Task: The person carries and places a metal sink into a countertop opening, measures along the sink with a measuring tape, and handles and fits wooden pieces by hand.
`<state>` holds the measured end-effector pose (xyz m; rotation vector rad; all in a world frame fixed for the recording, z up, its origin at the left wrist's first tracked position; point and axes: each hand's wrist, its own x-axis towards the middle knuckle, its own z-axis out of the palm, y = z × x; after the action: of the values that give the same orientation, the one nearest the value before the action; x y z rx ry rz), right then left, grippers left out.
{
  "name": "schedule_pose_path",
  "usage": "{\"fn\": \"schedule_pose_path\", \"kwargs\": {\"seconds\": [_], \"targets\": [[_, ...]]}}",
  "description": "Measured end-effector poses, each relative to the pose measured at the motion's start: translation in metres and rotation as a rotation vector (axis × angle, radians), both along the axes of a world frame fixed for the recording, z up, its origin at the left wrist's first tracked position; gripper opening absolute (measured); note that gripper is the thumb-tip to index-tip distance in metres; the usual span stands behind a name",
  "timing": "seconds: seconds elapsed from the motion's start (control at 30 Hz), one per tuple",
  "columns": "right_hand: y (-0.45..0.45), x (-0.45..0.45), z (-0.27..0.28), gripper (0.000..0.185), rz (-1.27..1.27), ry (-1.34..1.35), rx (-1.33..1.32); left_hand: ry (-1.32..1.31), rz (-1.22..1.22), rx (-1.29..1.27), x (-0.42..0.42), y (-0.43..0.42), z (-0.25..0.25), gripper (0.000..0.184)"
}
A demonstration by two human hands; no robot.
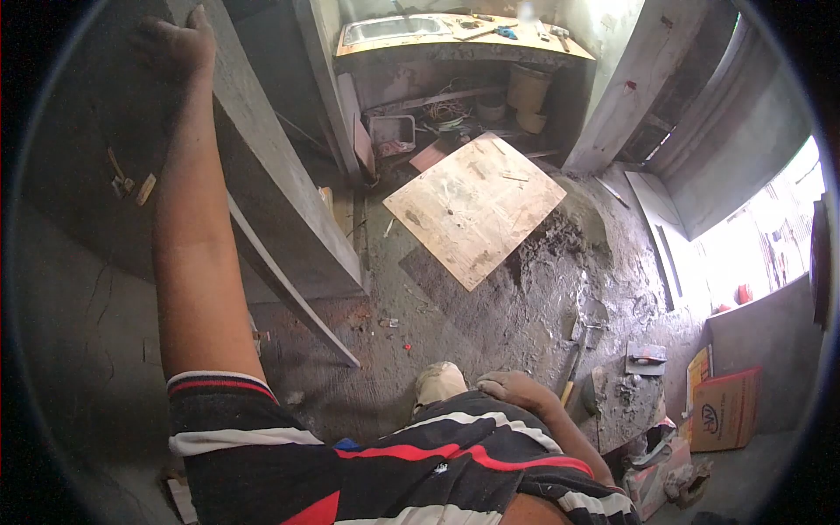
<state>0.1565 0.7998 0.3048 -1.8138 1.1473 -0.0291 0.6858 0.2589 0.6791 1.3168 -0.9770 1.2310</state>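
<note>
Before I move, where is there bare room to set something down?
Mostly bare: grey floor between the pale wooden board and your right hand; that board's near half. Crowded: the right, with a muddy shovel, grey rectangular trowel and brown cardboard box.

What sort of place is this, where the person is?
Probably a room under construction, perhaps a kitchen: a metal sink sits in the counter, a heap of what looks like mortar lies on the rough floor, and there is a plastering trowel.
</note>
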Motion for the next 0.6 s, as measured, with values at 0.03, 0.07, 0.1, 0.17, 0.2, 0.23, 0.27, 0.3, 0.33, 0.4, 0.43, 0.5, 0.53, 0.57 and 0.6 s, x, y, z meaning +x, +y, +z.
{"fn": "schedule_pose_path", "kwargs": {"seconds": [0.03, 0.07, 0.1, 0.17, 0.2, 0.23, 0.27, 0.3, 0.33, 0.4, 0.43, 0.5, 0.53, 0.57, 0.6], "targets": [[0.002, -0.002, -0.006, 0.045, 0.001, 0.000, 0.000, -0.022, 0.054, -0.011, -0.003, 0.004, 0.000, 0.092], [0.003, -0.003, -0.013, 0.043, 0.005, 0.003, -0.003, -0.022, 0.055, -0.011, -0.006, 0.008, 0.000, 0.092], [0.003, -0.003, -0.015, 0.042, 0.008, 0.005, -0.006, -0.003, 0.021, 0.006, -0.009, 0.013, 0.001, 0.091], [0.003, -0.002, -0.013, 0.041, -0.016, -0.005, 0.021, 0.037, -0.046, 0.040, -0.017, 0.023, 0.004, 0.089], [0.002, -0.002, -0.012, 0.040, -0.040, -0.016, 0.049, 0.057, -0.079, 0.056, -0.018, 0.025, 0.005, 0.088], [0.003, -0.002, -0.013, 0.040, -0.039, -0.015, 0.049, 0.077, -0.113, 0.073, -0.018, 0.026, 0.005, 0.088], [0.003, -0.003, -0.016, 0.040, -0.011, -0.014, 0.022, 0.080, -0.107, 0.071, -0.016, 0.029, 0.005, 0.088], [0.003, -0.003, -0.016, 0.040, 0.015, -0.012, -0.004, 0.074, -0.120, 0.077, -0.010, 0.024, 0.005, 0.089], [0.003, -0.003, -0.015, 0.040, 0.019, -0.009, -0.005, 0.069, -0.133, 0.084, -0.004, 0.018, 0.005, 0.090], [0.003, -0.001, -0.008, 0.041, 0.012, -0.019, -0.033, 0.058, -0.161, 0.097, 0.009, 0.000, 0.005, 0.092], [0.003, 0.000, -0.005, 0.041, 0.015, -0.016, -0.034, 0.052, -0.176, 0.104, 0.012, -0.006, 0.006, 0.093], [0.002, 0.000, 0.000, 0.042, -0.028, -0.009, 0.041, 0.060, -0.171, 0.063, 0.003, -0.001, 0.003, 0.089], [0.002, 0.001, 0.000, 0.042, -0.028, -0.007, 0.041, 0.074, -0.170, 0.044, -0.010, 0.012, 0.003, 0.088], [0.002, 0.000, -0.002, 0.042, -0.078, -0.007, 0.092, 0.091, -0.179, 0.025, -0.024, 0.024, 0.002, 0.087], [0.003, 0.000, -0.004, 0.042, -0.128, -0.007, 0.143, 0.108, -0.194, 0.008, -0.035, 0.034, 0.003, 0.086]]}}
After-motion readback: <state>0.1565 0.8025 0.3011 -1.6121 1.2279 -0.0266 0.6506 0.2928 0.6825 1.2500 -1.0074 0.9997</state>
